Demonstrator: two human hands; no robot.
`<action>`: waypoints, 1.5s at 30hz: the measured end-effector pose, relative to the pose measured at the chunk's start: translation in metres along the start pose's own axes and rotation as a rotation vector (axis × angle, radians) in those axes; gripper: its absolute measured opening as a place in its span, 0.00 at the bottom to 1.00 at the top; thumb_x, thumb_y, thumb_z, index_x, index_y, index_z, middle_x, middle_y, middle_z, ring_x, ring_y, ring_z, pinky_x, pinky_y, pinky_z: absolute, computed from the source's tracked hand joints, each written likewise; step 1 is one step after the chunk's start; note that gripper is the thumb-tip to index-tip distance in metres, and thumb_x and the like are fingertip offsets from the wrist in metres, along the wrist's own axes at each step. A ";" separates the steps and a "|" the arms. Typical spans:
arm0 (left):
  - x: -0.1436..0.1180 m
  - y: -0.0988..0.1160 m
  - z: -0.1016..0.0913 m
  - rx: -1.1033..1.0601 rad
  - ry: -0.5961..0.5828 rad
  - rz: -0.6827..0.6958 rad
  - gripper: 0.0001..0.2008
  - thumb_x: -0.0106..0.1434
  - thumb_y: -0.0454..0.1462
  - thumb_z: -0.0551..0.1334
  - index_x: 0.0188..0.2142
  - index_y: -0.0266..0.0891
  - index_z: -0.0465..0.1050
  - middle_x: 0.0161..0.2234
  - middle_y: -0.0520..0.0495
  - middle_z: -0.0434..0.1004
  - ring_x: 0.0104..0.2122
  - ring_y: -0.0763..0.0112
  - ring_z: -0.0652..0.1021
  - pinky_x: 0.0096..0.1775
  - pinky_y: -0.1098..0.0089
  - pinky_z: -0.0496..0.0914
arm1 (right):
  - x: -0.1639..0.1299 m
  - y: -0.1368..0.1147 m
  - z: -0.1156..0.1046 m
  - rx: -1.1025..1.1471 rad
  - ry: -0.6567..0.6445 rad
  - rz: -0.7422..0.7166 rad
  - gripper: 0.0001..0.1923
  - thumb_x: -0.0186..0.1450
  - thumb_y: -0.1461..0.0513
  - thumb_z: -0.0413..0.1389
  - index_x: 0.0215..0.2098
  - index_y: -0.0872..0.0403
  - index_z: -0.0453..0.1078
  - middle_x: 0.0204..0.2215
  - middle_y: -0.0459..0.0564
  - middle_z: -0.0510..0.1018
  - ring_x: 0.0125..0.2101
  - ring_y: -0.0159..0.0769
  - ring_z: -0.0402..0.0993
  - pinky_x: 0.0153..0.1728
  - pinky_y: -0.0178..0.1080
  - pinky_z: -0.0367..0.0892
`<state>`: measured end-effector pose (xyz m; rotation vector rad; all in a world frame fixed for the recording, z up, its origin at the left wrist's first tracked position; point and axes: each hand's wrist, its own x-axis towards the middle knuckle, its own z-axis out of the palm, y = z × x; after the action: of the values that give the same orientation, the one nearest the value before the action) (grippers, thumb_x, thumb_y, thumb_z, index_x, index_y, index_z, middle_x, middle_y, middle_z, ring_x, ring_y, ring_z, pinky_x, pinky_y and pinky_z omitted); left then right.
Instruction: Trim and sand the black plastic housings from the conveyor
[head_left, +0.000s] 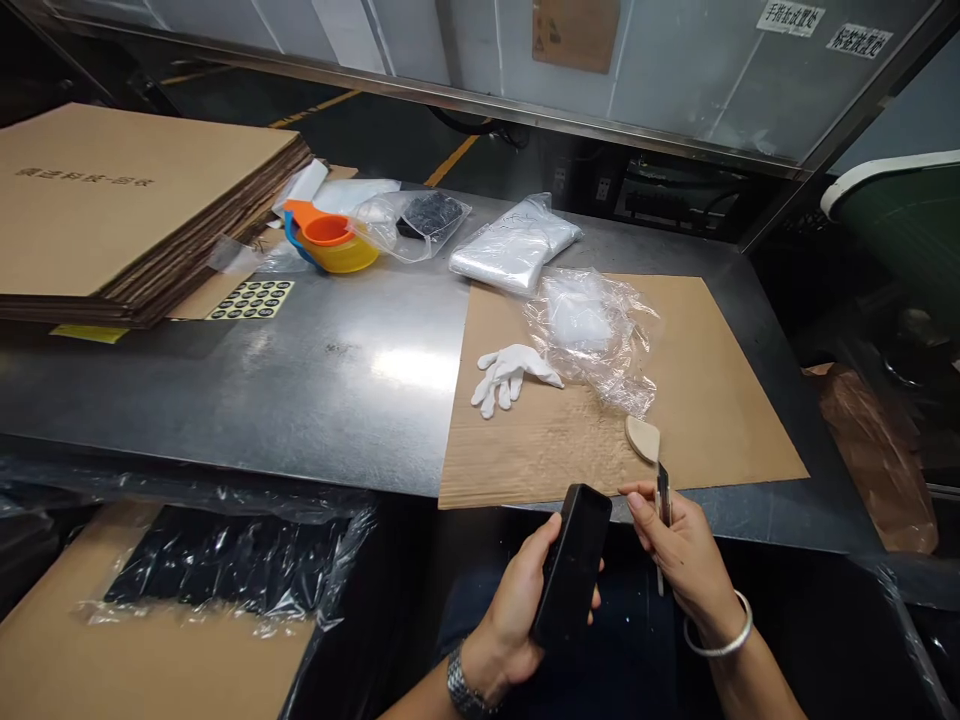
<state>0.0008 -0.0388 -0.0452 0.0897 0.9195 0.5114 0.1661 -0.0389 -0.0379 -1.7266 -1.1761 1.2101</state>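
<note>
My left hand (521, 590) is wrapped round a black rectangular piece (574, 570), phone-like in shape, tilted in front of the table edge. Beside it, apart from the piece, my right hand (686, 555) pinches a slim metal craft knife (663, 500) between thumb and fingers. The knife's dark end points up; its lower end shows beneath the hand. Just beyond the knife, a small beige rounded pad (643, 438) lies on the cardboard sheet (720, 400). A white glove (514, 375) and a crumpled clear plastic bag (592, 330) also rest on that sheet.
Stacked cardboard (150, 200) fills the table's left. Nearby are a sticker sheet (251, 300), orange and yellow tape holders (337, 245), and a bagged black item (431, 215). Folded plastic bags (514, 245) lie behind the sheet. A plastic-lined box (225, 560) stands at lower left.
</note>
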 end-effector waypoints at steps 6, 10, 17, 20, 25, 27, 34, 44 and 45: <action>-0.005 -0.001 0.002 0.245 -0.067 0.222 0.19 0.60 0.49 0.55 0.39 0.36 0.71 0.27 0.49 0.72 0.21 0.75 0.73 0.22 0.76 0.66 | 0.001 -0.002 -0.002 -0.032 -0.076 0.010 0.29 0.62 0.47 0.50 0.49 0.62 0.65 0.14 0.38 0.61 0.17 0.27 0.58 0.22 0.33 0.54; -0.011 0.003 0.006 0.352 -0.136 0.212 0.21 0.61 0.50 0.54 0.42 0.38 0.73 0.26 0.49 0.72 0.22 0.74 0.72 0.23 0.75 0.65 | 0.003 0.000 -0.005 -0.095 -0.159 0.008 0.29 0.62 0.46 0.49 0.46 0.61 0.68 0.14 0.40 0.62 0.17 0.29 0.60 0.22 0.34 0.56; -0.015 0.018 -0.007 0.383 -0.295 0.232 0.20 0.55 0.41 0.63 0.47 0.38 0.72 0.35 0.45 0.76 0.29 0.69 0.75 0.33 0.70 0.68 | -0.009 0.000 -0.016 0.002 -0.339 -0.028 0.20 0.62 0.48 0.50 0.34 0.57 0.68 0.16 0.43 0.67 0.15 0.26 0.57 0.19 0.31 0.54; -0.013 0.025 -0.019 0.148 -0.315 0.234 0.20 0.57 0.41 0.61 0.48 0.35 0.69 0.39 0.39 0.77 0.37 0.61 0.76 0.39 0.64 0.68 | -0.024 0.005 -0.020 0.110 -0.253 -0.048 0.22 0.60 0.47 0.50 0.41 0.55 0.65 0.19 0.44 0.70 0.14 0.26 0.56 0.17 0.32 0.53; -0.011 0.022 -0.016 -0.097 -0.236 0.511 0.22 0.55 0.41 0.64 0.49 0.39 0.68 0.43 0.42 0.75 0.44 0.62 0.73 0.47 0.65 0.65 | -0.054 0.022 0.009 0.087 0.059 -0.147 0.25 0.56 0.45 0.54 0.45 0.51 0.63 0.17 0.42 0.65 0.17 0.31 0.62 0.19 0.33 0.58; -0.011 0.017 -0.011 -0.100 -0.165 0.547 0.23 0.53 0.41 0.66 0.48 0.40 0.69 0.44 0.43 0.74 0.47 0.62 0.72 0.49 0.66 0.63 | -0.062 0.030 0.025 0.071 0.086 -0.170 0.26 0.56 0.44 0.54 0.44 0.51 0.63 0.16 0.42 0.65 0.16 0.31 0.62 0.18 0.33 0.58; -0.014 0.010 -0.011 0.070 0.005 0.665 0.22 0.50 0.41 0.68 0.44 0.39 0.69 0.39 0.45 0.76 0.44 0.61 0.73 0.47 0.67 0.65 | -0.060 0.028 0.020 -0.065 0.010 -0.171 0.36 0.61 0.38 0.34 0.49 0.52 0.63 0.14 0.41 0.63 0.13 0.30 0.60 0.16 0.32 0.59; -0.014 0.003 -0.022 0.239 0.066 0.687 0.28 0.48 0.40 0.69 0.48 0.40 0.64 0.40 0.44 0.74 0.38 0.65 0.75 0.39 0.71 0.69 | -0.050 -0.016 0.017 -0.531 0.029 -0.532 0.14 0.67 0.61 0.44 0.46 0.52 0.68 0.33 0.51 0.77 0.32 0.36 0.75 0.31 0.34 0.71; -0.015 0.004 -0.022 0.255 0.066 0.689 0.27 0.49 0.40 0.69 0.48 0.40 0.64 0.40 0.44 0.74 0.39 0.65 0.75 0.39 0.71 0.69 | -0.050 -0.017 0.018 -0.554 0.038 -0.548 0.15 0.67 0.61 0.44 0.47 0.53 0.68 0.32 0.51 0.77 0.31 0.36 0.75 0.29 0.34 0.71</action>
<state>-0.0252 -0.0453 -0.0468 0.6391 1.0071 1.0352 0.1373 -0.0798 -0.0130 -1.6111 -1.9273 0.5432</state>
